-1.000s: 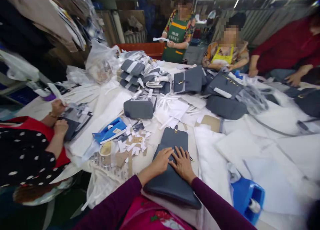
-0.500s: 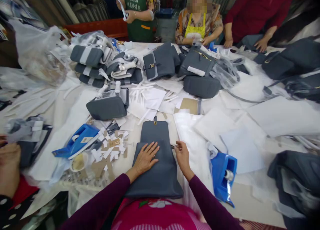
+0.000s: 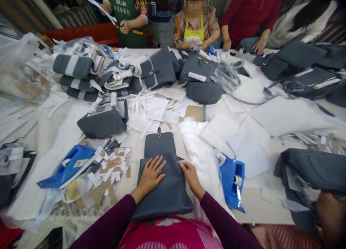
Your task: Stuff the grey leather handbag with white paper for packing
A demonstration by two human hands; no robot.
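A dark grey handbag (image 3: pixel 164 191) lies flat in front of me, its flap (image 3: pixel 160 145) spread away from me with a small gold clasp (image 3: pixel 159 135) at the far end. Flat on the bag's body, fingers spread, rests my left hand (image 3: pixel 151 175). At the bag's right edge my right hand (image 3: pixel 190 175) has thumb and fingers pinched together; what is between them I cannot make out. Just beyond those fingertips a small dark tab (image 3: pixel 180 158) with a metallic glint sticks out from the bag's side.
Blue tape dispensers stand left (image 3: pixel 70 166) and right (image 3: pixel 234 180). White paper scraps (image 3: pixel 116 169) lie left of the bag, white wrapping sheets (image 3: pixel 200 151) on its right. Several grey bags (image 3: pixel 159 70) are piled across the far side. Co-workers (image 3: pixel 196 29) sit and stand beyond the table.
The view has turned right. My right hand has come closer to the bag's edge, its fingertips now lower along the side, nearer me. My left hand stays flat on the bag.
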